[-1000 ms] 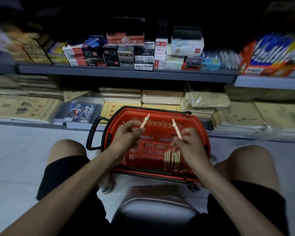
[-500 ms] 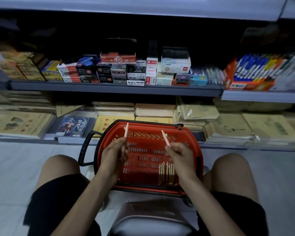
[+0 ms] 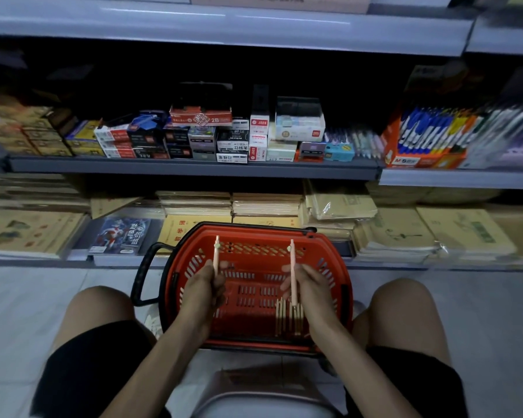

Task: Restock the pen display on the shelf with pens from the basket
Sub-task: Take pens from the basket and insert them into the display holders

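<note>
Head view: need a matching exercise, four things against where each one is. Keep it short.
Things:
1. basket
2. loose pens
3. left pen
4. orange pen box

Places:
a. held upright over the basket
b. on the middle shelf, right end
c. on the floor, between the knees
d. lying in the basket, right side

Pairs: 1-c, 2-d, 3-a, 4-b

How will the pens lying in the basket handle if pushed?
Likely stiff and light: left hand and right hand each hold a pen upright low down, no sag. The loose pens look thin and round, so probably roll sideways; slots in the basket floor may snag them.
</note>
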